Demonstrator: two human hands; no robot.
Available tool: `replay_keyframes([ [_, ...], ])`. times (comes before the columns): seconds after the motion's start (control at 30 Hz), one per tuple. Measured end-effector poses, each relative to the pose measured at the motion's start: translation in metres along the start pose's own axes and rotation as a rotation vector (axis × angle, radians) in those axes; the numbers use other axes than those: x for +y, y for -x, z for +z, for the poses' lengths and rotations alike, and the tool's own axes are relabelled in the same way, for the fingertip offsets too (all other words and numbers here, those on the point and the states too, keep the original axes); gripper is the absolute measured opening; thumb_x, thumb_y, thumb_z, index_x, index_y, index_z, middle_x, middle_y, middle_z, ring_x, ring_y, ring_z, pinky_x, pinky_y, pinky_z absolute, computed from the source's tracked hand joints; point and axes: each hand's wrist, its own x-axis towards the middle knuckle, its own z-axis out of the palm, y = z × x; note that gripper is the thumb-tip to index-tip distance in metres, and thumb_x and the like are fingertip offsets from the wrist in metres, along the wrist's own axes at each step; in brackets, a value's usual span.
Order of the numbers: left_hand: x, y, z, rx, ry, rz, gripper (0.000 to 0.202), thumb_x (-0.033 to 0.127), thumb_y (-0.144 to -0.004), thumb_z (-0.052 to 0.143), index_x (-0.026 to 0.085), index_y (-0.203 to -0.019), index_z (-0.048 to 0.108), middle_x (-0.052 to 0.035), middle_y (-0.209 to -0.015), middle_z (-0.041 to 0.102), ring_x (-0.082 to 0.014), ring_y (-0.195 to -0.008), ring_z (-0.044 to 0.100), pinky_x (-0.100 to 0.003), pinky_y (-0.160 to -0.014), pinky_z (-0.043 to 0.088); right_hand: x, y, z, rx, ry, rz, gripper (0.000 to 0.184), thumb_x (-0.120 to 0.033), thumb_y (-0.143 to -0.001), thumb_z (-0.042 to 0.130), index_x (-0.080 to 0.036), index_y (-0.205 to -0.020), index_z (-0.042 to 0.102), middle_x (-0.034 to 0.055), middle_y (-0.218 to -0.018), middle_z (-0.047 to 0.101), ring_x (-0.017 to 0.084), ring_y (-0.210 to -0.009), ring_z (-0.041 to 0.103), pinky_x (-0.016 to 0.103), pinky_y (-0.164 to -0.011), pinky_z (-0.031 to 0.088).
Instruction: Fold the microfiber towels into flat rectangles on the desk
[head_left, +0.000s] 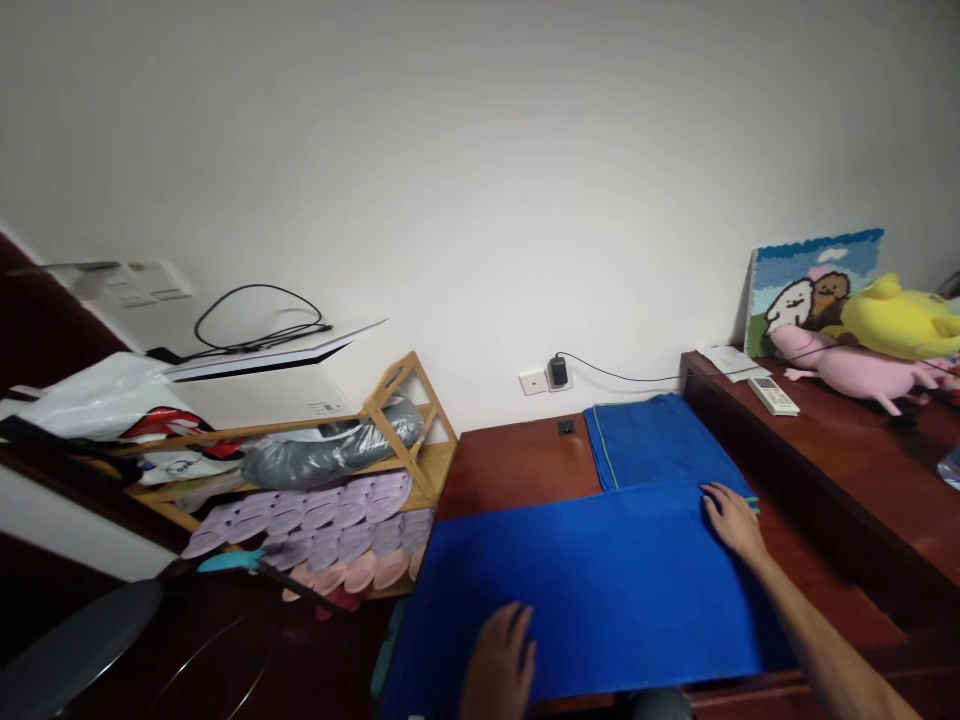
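A large blue towel lies spread flat on a dark red wooden desk. My left hand rests flat on the towel's near left part, fingers stretched out. My right hand lies on the towel's far right corner, fingers extended, and I cannot see whether they pinch the edge. A second blue towel with a green edge lies folded just behind, partly under the spread one.
A raised wooden shelf on the right carries a white remote, plush toys and a picture. A wall socket with a charger is behind the desk. To the left stands a wooden shoe rack with slippers.
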Motion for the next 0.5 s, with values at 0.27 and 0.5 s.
replay_keyframes([
  [0.27,0.317,-0.077,0.11,-0.192,0.257,0.7,0.044,0.056,-0.088,0.073,0.022,-0.116,0.073,-0.0123,-0.105,0.073,-0.0317,-0.102,0.063,-0.05,-0.094,0.051,0.005,0.01,0.017,0.085,0.029,-0.124,0.06,-0.045,-0.103,0.026,-0.017,-0.133,0.069,0.0153,-0.142,0.066,0.03,-0.136,0.057,0.054,-0.125,0.03],
  [0.5,0.393,-0.092,0.163,-0.192,0.188,0.374,0.031,0.018,-0.094,0.056,0.02,-0.117,0.077,-0.0211,-0.099,0.075,-0.0359,-0.108,0.063,-0.057,-0.101,0.046,0.017,0.0,0.011,0.063,-0.224,-0.065,0.065,-0.059,-0.099,0.031,-0.017,-0.125,0.074,0.0157,-0.135,0.07,0.033,-0.129,0.061,0.053,-0.116,0.043],
])
